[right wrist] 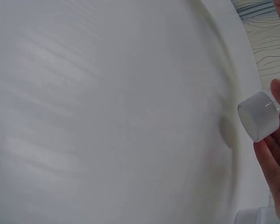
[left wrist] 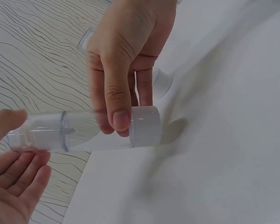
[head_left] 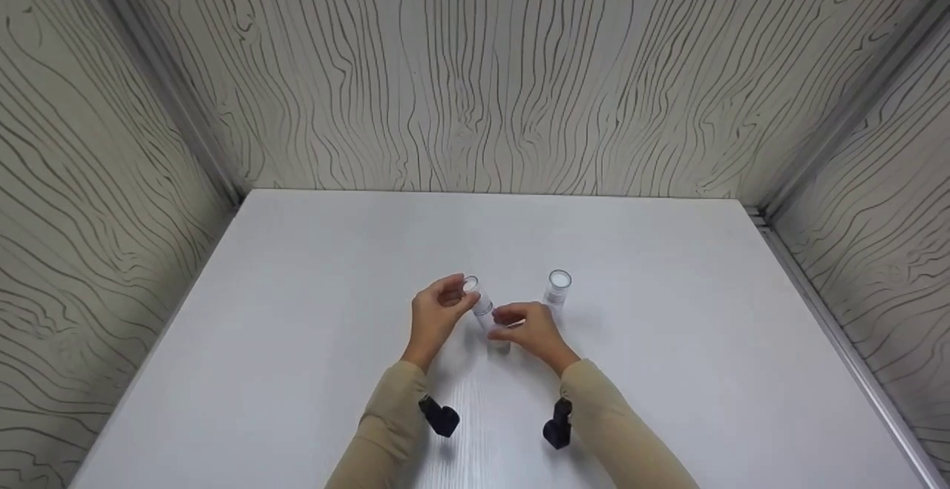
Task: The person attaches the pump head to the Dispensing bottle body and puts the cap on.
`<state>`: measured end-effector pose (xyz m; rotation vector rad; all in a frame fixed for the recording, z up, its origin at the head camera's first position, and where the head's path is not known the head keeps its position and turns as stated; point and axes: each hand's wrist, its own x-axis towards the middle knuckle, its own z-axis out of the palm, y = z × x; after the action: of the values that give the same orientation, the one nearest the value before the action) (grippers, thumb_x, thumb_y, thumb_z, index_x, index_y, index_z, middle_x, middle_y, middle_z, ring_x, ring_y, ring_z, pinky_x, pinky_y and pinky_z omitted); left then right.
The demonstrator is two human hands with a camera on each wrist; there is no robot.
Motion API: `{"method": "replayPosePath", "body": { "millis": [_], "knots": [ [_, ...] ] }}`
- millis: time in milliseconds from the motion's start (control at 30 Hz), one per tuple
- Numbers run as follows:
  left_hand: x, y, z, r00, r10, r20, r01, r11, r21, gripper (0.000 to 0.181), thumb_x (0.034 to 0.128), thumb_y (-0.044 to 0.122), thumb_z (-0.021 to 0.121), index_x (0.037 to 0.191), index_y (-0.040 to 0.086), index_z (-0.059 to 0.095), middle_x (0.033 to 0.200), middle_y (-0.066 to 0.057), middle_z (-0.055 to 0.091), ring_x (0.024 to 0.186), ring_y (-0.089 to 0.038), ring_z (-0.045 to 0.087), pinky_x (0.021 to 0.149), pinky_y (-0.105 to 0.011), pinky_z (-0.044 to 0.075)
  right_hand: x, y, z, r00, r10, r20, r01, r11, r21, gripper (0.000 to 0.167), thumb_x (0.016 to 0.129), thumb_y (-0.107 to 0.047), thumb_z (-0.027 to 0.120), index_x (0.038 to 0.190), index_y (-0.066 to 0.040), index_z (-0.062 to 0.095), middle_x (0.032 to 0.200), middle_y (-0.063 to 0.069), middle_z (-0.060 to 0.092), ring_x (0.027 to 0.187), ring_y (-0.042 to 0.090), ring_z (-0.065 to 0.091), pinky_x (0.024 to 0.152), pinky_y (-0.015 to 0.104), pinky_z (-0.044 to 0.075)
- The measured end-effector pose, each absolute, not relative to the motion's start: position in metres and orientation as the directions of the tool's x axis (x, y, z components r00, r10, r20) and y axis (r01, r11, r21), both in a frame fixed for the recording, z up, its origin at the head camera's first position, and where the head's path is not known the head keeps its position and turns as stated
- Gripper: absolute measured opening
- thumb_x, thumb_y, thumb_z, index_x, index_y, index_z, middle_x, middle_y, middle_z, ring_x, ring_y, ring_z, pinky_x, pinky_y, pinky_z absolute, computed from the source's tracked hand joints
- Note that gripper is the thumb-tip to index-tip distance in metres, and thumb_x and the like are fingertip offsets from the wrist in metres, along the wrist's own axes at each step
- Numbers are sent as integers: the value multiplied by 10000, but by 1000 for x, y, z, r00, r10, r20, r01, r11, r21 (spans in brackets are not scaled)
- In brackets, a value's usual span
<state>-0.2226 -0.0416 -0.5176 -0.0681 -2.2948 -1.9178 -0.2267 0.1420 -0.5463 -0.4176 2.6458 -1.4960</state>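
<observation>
A clear cylindrical bottle [head_left: 483, 308] with a white base [left wrist: 146, 126] is held tilted off the table between both hands. My left hand [head_left: 434, 318] holds its clear cap end [left wrist: 42, 131], with the thumb on one side and the fingers on the other. Near the white base, my right hand [head_left: 538, 335] pinches the clear body between thumb and fingers. Inside the cap end a whitish part shows through. The right wrist view catches only the white base and part of the right hand [right wrist: 276, 158] at its right edge.
A second, similar clear bottle [head_left: 558, 287] stands upright just behind the right hand, which partly hides it. The white table [head_left: 312, 251] meets wood-grain patterned panels [head_left: 460, 103] at the back and sides. A black wrist camera [head_left: 443, 420] sticks out from the left sleeve.
</observation>
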Motion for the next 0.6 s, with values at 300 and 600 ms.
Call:
{"method": "replayPosePath", "body": {
  "millis": [300, 600],
  "knots": [
    [-223, -41, -521, -989, -39, 139, 131, 170, 977, 399, 827, 158, 751, 1151, -51, 646, 1121, -224, 695, 1016, -308, 697, 888, -284, 597, -225, 142, -548, -951, -289, 108, -240, 473, -847, 328, 770, -109, 789, 1044, 49, 702, 1023, 228, 728, 937, 352, 705, 815, 390, 618],
    [-223, -41, -516, -989, -49, 137, 126, 176, 976, 364, 814, 145, 762, 1113, -39, 667, 1092, -246, 698, 985, -283, 705, 852, -225, 598, -222, 136, -546, -941, -281, 187, -309, 494, -813, 281, 774, -16, 744, 1035, 76, 692, 994, 240, 728, 913, 365, 708, 786, 405, 620]
  ]
}}
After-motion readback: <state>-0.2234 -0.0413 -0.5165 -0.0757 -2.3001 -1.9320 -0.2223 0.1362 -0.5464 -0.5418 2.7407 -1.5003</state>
